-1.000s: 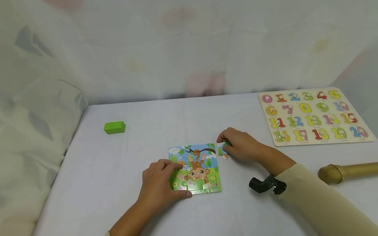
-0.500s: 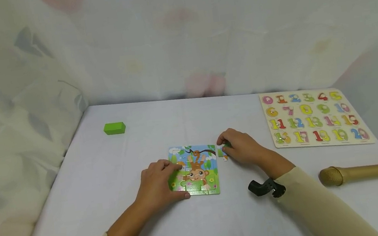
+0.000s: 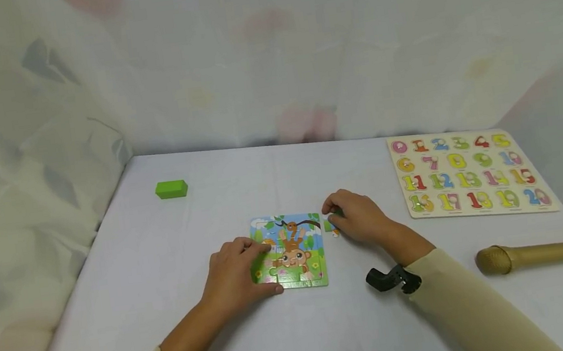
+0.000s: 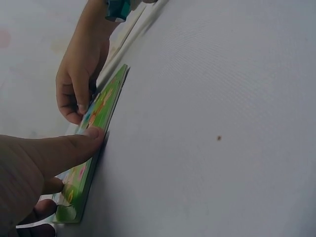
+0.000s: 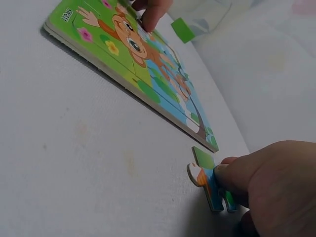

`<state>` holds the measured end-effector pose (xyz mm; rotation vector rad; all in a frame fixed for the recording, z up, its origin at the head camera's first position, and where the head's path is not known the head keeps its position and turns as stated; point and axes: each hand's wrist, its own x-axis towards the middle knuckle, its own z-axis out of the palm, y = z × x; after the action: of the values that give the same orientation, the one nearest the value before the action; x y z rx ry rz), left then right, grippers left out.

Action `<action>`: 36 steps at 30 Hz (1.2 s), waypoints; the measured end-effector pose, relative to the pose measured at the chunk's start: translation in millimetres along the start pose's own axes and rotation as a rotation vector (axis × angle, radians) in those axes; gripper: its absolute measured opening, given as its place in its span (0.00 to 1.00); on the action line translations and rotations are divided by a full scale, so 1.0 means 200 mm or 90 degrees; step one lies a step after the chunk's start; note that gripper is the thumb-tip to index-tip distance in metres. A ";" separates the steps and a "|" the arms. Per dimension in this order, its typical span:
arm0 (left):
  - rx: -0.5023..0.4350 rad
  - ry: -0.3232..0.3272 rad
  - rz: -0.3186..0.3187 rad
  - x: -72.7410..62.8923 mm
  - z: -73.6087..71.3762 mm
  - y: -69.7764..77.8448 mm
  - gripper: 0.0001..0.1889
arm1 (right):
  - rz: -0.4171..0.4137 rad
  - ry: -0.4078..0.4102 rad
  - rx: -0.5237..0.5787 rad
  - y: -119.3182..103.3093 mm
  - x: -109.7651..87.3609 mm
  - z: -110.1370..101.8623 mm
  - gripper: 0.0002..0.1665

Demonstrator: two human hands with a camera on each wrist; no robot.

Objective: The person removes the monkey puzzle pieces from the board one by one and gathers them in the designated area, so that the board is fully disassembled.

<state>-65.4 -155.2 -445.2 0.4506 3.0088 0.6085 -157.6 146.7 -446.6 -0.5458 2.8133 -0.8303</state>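
A jigsaw puzzle (image 3: 300,262) with a monkey picture in a square tray lies flat at the middle of the table. My left hand (image 3: 235,270) rests on its left part, thumb and fingers spread; in the left wrist view the thumb (image 4: 79,148) lies over the near edge. Just right of the tray, apart from it, my right hand (image 3: 358,216) pinches a loose puzzle piece (image 5: 201,175), green, blue and orange. The thumb lies on the piece's face and hides part of it; the other fingers are mostly hidden behind.
A wooden number board (image 3: 473,174) lies at the back right. Below it is a gold toy microphone (image 3: 553,253) on its side. A green block (image 3: 172,189) sits at the back left. Cloth (image 3: 268,70) hangs behind the white table (image 3: 303,338).
Both hands stay almost in place. The right forearm has shifted slightly left, and a little less of the puzzle piece shows beside the right fingers. The jigsaw puzzle stays put.
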 end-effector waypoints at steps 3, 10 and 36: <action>0.006 0.003 0.004 0.00 0.00 0.00 0.44 | 0.013 0.003 0.000 0.00 0.00 0.00 0.06; 0.004 0.006 0.010 -0.01 -0.01 0.01 0.43 | 0.026 0.015 0.009 0.00 0.00 0.02 0.04; -0.058 0.060 0.053 0.01 0.04 0.06 0.23 | 0.034 0.060 0.015 -0.01 0.00 0.04 0.02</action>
<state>-63.8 -141.4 -448.3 0.5588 3.0465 0.7905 -153.9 141.2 -451.7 -0.4366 2.8854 -0.9007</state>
